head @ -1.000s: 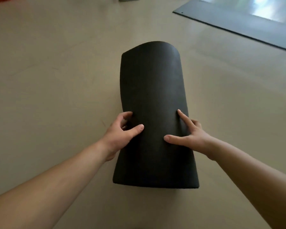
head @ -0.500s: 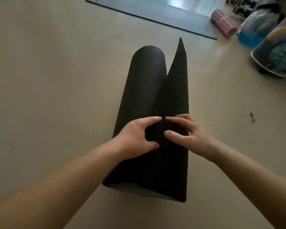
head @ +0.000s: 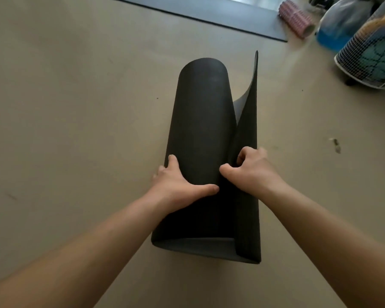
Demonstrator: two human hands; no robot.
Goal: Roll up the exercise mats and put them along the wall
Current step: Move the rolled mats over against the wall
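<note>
Smooth beige floor (head: 76, 107), seen from beside a person who is bending over it with both bare forearms stretched forward.

The rolled mat (head: 200, 130), black and loosely wound, lies on the floor with its long axis pointing away from the person. Its near end is open and shows the inner layers. Along the right side of the rolled mat, the outer flap (head: 248, 130) stands up off the roll, with a gap opening towards the far end.

Beyond the rolled mat, a flat mat (head: 209, 12), dark grey, lies unrolled on the floor, well apart from it.

The left hand (head: 176, 185) clasps the left side of the rolled mat, thumb laid across the top and fingers curved down the flank. The right hand (head: 251, 170) has its fingers curled tight, pinching the outer flap near the crown of the rolled mat.

Beyond the rolled mat and to its right:
- A white wire basket (head: 351, 56), with a teal ball (head: 378, 61) showing through the mesh.
- A blue-bottomed container (head: 333, 36), blurred, beside the basket.
- A pink foam roller (head: 296, 18), lying at the corner of the flat mat.

To the right of the rolled mat, a small scrap (head: 336, 145) lies on the floor.
</note>
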